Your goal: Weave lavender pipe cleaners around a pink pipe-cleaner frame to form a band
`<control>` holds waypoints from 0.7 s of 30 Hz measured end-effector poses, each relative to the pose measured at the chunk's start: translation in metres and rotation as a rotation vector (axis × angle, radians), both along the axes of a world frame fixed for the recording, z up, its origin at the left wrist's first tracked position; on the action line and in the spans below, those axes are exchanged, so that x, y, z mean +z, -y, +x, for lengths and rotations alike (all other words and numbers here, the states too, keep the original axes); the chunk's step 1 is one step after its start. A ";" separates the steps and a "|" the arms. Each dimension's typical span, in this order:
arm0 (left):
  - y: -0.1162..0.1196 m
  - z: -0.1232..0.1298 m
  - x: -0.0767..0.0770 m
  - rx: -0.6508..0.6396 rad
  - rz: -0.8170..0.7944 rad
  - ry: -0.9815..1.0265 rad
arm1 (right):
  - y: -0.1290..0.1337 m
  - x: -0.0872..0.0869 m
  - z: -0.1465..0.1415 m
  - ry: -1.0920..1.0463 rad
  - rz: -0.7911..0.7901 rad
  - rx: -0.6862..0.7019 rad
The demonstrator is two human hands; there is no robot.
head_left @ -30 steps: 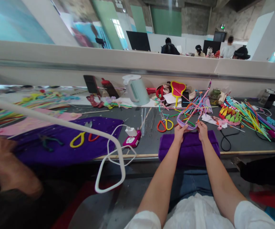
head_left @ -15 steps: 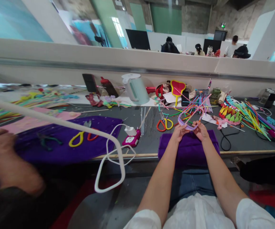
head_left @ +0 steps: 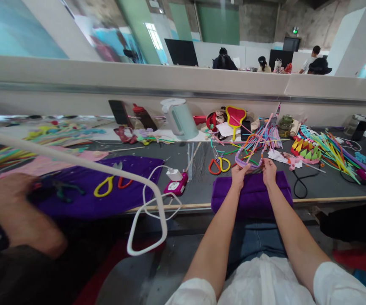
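My left hand (head_left: pixel 238 174) pinches the near left side of a lilac pipe-cleaner band (head_left: pixel 241 162), bent into a loop. Pink pipe cleaners (head_left: pixel 267 126) rise from the loop and cross above it. On its right side, by a small orange bit, my right hand (head_left: pixel 269 171) has its fingers closed on the same band. Both hands hover over a folded purple cloth (head_left: pixel 252 192) at the table's front edge. Scissors (head_left: pixel 220 165) with red and yellow handles lie left of my hands. Behind the band is a bundle of coloured pipe cleaners (head_left: pixel 273 137).
A white bent tube (head_left: pixel 160 207) crosses the left foreground. Near it are a magenta power strip (head_left: pixel 177 186) with a white charger and cable. A co-worker's hand (head_left: pixel 8 190) is at far left by a purple cloth (head_left: pixel 132 165). A kettle (head_left: pixel 183 120) stands behind; more pipe cleaners (head_left: pixel 341 152) lie right.
My right hand has turned and its fingers have drawn together at the band's right side. The pink strands now stand more upright. The co-worker's hand has shifted right.
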State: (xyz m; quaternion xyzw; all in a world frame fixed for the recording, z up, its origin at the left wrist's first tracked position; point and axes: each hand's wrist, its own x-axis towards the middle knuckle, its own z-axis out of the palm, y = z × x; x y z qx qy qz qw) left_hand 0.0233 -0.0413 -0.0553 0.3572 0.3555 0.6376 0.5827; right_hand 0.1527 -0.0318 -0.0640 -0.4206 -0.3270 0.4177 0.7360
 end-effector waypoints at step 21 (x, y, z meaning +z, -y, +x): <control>-0.003 0.001 -0.007 -0.010 0.013 -0.047 | -0.002 0.000 0.000 0.025 -0.024 -0.101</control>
